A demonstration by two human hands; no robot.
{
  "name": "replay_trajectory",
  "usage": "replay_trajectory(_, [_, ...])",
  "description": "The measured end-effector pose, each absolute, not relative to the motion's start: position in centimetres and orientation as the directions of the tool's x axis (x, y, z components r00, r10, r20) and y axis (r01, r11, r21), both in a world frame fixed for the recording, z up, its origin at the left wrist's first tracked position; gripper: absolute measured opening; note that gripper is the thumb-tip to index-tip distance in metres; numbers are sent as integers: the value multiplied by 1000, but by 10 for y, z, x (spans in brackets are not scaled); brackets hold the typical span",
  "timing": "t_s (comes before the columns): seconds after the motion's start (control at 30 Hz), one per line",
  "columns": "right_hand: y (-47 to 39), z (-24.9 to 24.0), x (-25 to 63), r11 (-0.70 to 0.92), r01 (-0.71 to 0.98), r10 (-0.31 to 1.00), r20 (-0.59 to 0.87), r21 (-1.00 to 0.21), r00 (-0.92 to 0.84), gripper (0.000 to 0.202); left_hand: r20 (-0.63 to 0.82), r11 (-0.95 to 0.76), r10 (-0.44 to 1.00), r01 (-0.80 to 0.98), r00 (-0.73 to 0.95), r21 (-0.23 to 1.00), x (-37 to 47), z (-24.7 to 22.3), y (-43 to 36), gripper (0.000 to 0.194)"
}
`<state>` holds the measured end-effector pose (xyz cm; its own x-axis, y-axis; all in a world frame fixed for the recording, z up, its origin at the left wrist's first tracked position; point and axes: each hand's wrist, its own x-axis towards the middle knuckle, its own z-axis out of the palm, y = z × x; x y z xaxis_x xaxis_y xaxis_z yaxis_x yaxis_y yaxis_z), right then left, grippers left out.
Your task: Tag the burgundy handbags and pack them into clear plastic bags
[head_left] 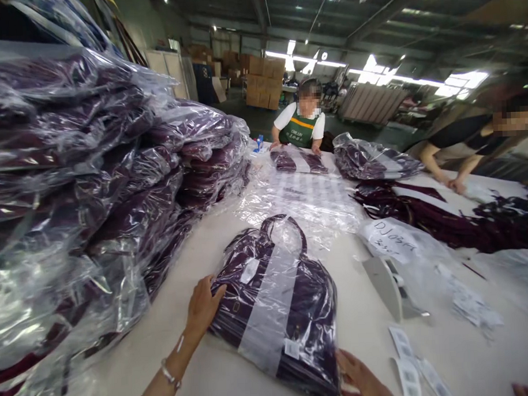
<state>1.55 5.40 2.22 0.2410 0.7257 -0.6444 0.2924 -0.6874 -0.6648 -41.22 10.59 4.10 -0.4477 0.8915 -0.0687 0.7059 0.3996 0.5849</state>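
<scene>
A dark purple handbag [308,300] in a clear plastic sleeve lies flat in front of me, its handle loop pointing away. A pale paper strip [270,304] runs down its middle, and a small white label [292,348] sits near its lower edge. My left hand [204,307] is closed on the bag's left edge, thumb on top of the plastic. At the lower right edge, my right hand [361,376] grips the sleeve's side, its fingertips partly hidden by the bag.
Wrapped purple bags [116,186] rise in a tall pile at left. Clear plastic sleeves [303,199] cover the table beyond. At right lie a tape dispenser [391,289], label strips [406,360] and unwrapped purple bags [438,215]. Two co-workers [302,130] work across the table.
</scene>
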Motion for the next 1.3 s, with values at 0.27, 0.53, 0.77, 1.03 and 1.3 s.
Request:
replay_trajectory(0.27, [79, -1, -27, -627, 463, 779, -503, -627, 373, 64, -227, 507, 860, 709, -458, 490, -406, 11, 107, 54])
replay_trajectory(0.53, [111, -1, 19, -619, 480, 760, -629, -622, 164, 70, -589, 612, 781, 445, -208, 654, -434, 19, 115, 67])
replay_trajectory(0.77, [118, -2, -22, -596, 484, 793, -563, -640, 233, 63, -528, 593, 805, 381, -269, 710, -451, 35, 71, 62])
replay_trajectory(1.03, [146, -1, -117, -438, 455, 896, -419, -776, 147, 54, -146, 617, 782, 721, -605, 315, -496, 32, 57, 65])
replay_trajectory(1.3, [166, -4, -168, -396, 411, 912, -405, -821, 69, 51, 120, 428, 890, 897, -439, 112, -493, 2, 100, 76])
